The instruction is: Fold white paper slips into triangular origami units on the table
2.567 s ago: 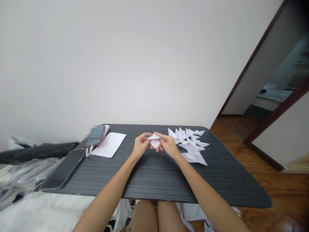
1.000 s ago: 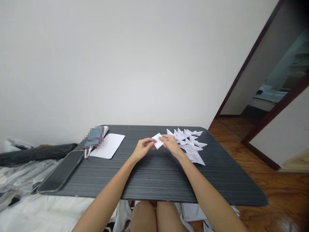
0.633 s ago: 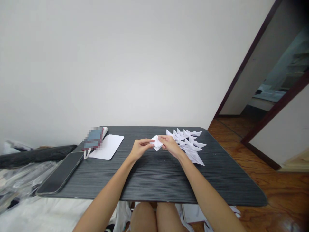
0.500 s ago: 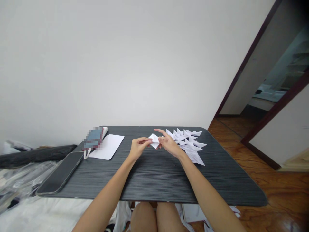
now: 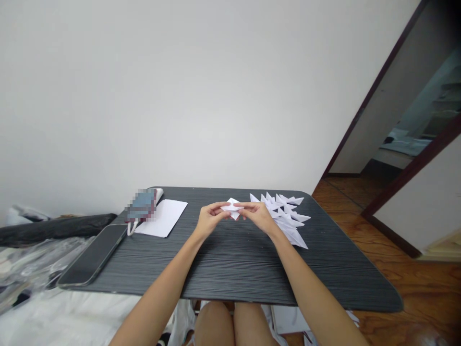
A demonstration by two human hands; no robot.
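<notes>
A small folded piece of white paper (image 5: pixel 234 209) is held up over the dark table, pinched at both sides. My left hand (image 5: pixel 211 218) grips its left edge between thumb and fingers. On the opposite side my right hand (image 5: pixel 258 215) closes its thumb and fingers on the right edge. The paper looks partly opened, with points at top and bottom; its inner folds are too small to make out. Just right of my right hand lies a group of pointed white folded paper pieces (image 5: pixel 290 222), several in number.
White paper sheets (image 5: pixel 163 221) lie at the table's left, beside a blurred-out object (image 5: pixel 142 205) with a white loop. A dark phone-like slab (image 5: pixel 94 254) rests at the left edge of the black table (image 5: pixel 237 274). A white wall (image 5: pixel 230 96) stands behind.
My right hand's raised index finger has come down onto the folded paper, so both hands now pinch it alike. The paper has turned from a flat diamond to a partly spread shape.
</notes>
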